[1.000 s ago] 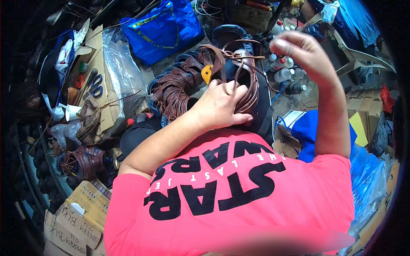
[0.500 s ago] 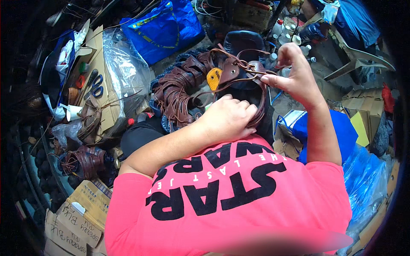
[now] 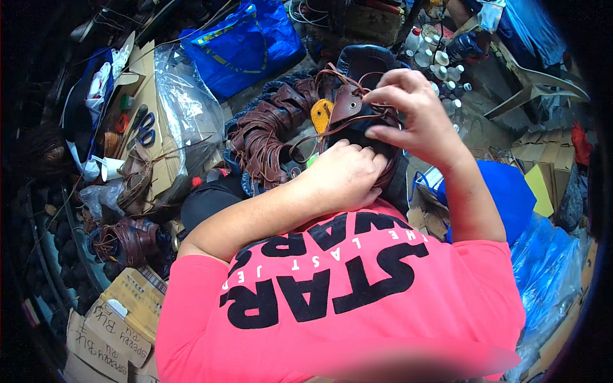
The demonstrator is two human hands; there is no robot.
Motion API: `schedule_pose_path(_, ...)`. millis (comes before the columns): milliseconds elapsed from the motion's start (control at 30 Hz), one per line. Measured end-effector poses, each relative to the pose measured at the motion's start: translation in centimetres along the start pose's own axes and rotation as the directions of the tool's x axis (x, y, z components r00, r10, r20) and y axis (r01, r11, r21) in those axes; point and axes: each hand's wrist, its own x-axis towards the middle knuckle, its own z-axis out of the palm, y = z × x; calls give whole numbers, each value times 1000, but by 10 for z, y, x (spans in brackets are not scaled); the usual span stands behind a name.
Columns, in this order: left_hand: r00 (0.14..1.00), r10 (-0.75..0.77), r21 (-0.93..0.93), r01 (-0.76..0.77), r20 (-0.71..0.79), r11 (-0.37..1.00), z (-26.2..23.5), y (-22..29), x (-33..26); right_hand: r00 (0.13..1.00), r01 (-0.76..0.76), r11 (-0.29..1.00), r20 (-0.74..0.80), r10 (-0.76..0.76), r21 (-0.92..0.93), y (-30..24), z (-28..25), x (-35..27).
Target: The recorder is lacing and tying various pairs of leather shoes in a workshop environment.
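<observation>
In front of my chest is a brown leather shoe upper [image 3: 347, 105] with metal eyelets and a thin leather lace [image 3: 364, 119] across it. My left hand [image 3: 351, 167] is closed at the near end of the upper; its fingertips are hidden. My right hand [image 3: 415, 115] hovers over the upper's right side, thumb and forefinger curved and apart beside the lace. A yellow leather tag [image 3: 321, 116] with a hole lies left of the eyelets. Left of the hands, a curved row of brown leather uppers [image 3: 262, 143] lies stacked together.
A blue bag [image 3: 236, 54] stands beyond the uppers. At far right are several small white-capped bottles [image 3: 440, 59]. Blue-handled scissors [image 3: 146, 129] lie on cardboard [image 3: 156, 89] to the left. Another bundle of brown leather [image 3: 131, 242] sits at lower left. Blue plastic sheeting [image 3: 546, 268] is at right.
My right hand has come down and left, from above the lace to over the upper's right side, and its fingers now curl inward. My left hand has stayed in place.
</observation>
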Motion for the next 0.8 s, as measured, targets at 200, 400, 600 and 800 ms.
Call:
schedule_pose_path(200,998,-22,-39,25,64,999,-3,1,0,902,-118,303,-26,431,946,19,-12,-4)
schedule_pose_path(400,998,6,-68,-2,57,998,-4,-2,-2,760,-10,107,-62,647,994,78,-60,-43)
schedule_pose_path(600,995,20,-70,-13,97,997,-11,-3,-1,247,-859,426,500,830,-284,61,-78,-75)
schedule_pose_path(800,978,3,-69,12,210,998,-26,1,8,893,-390,818,-40,447,423,28,-36,-41)
